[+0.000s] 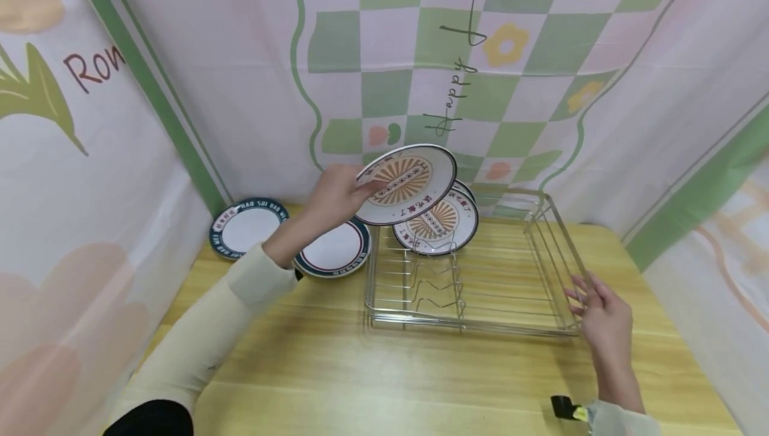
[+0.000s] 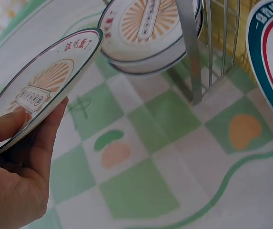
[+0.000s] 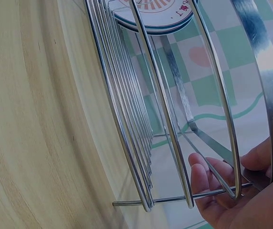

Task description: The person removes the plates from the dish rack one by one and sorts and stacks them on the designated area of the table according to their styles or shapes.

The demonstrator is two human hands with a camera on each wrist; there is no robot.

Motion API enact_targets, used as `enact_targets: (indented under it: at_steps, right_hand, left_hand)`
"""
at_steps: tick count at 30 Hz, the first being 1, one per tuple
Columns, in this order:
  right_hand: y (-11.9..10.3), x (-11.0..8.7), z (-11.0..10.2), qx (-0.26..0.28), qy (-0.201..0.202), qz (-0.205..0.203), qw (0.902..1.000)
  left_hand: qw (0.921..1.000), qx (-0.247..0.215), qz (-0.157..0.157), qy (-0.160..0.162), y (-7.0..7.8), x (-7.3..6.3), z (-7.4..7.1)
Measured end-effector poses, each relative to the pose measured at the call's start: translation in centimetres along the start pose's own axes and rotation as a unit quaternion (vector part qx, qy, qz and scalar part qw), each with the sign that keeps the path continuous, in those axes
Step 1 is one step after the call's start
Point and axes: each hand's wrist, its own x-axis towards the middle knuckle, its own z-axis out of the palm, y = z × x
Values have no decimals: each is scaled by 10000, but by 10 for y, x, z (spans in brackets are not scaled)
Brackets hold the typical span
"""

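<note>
My left hand (image 1: 336, 197) pinches a white plate (image 1: 407, 185) with an orange sunburst print by its edge, thumb on the printed face (image 2: 50, 76). The plate is tilted in the air above the left part of a wire dish rack (image 1: 474, 326). Below and behind it, similar sunburst plates (image 1: 441, 228) lean in the rack, partly covered by the held one. At the rack's right end, my right hand (image 1: 603, 316) grips the metal frame; in the right wrist view its fingers (image 3: 200, 179) curl around the corner bars.
Two blue-rimmed white plates, one far left (image 1: 249, 230) and one nearer the rack (image 1: 336, 250), lie on the wooden table (image 1: 336, 369), partly behind the left forearm. A patterned cloth (image 1: 384, 95) hangs directly behind. Near the right sleeve shows a small black object (image 1: 565, 407).
</note>
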Motion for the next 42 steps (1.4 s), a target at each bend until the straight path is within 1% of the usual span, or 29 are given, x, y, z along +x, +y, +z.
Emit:
enact_targets:
  at_steps: [2,5,10,12,17,19,22,25,28,30,33,37,39,40,42]
  right_hand:
    - [0,0,1,51,-18,10,10000]
    - [-1,1,1,265,-57,130,9995]
    - [0,2,0,-27,-110,103,9999]
    - [0,2,-1,-110,-125,89,9998]
    - [-1,4,-3,-23,-124,120,9998]
    - [-1,4,-2,-2,-83,122,9999]
    - [-1,3,-2,188,-60,163,9997]
    - [-1,2,-3,347,-67,218,9991]
    - [-1,1,-3,339,-98,217,9991]
    - [-1,1,-3,355,-80,258,9990]
    - [0,1,-3,205,-90,235,9995]
    - [0,3,-3,-146,-106,81,9998]
    - [0,3,-3,-102,-91,96,9999]
    - [0,3,-3,-54,-102,83,9999]
    - [0,3,-3,177,-113,115,9997]
  left_hand:
    - [9999,-53,-36,141,-1,-7,-10]
    - [9993,-74,-89,350,0,-18,-24]
    - [9979,-149,-248,586,-2,-35,-41]
    - [9969,-250,-400,631,-4,-41,-46]
    - [9924,-457,-869,736,-7,-60,-58]
    - [9903,-422,-1053,802,-9,-68,-62]
    - [9862,-266,-1309,980,-13,-82,-67]
    - [9827,-62,-1443,1163,-18,-97,-72]
    - [9797,-22,-1572,1245,-22,-112,-76]
    - [9772,-53,-1724,1238,-25,-122,-79]
    - [9713,-129,-2005,1276,-30,-137,-82]
    - [9616,-325,-2409,1274,-35,-155,-84]
    - [9573,-334,-2589,1242,-37,-163,-85]
    - [9563,-315,-2634,1225,-39,-166,-85]
    - [9537,-224,-2764,1166,-42,-174,-86]
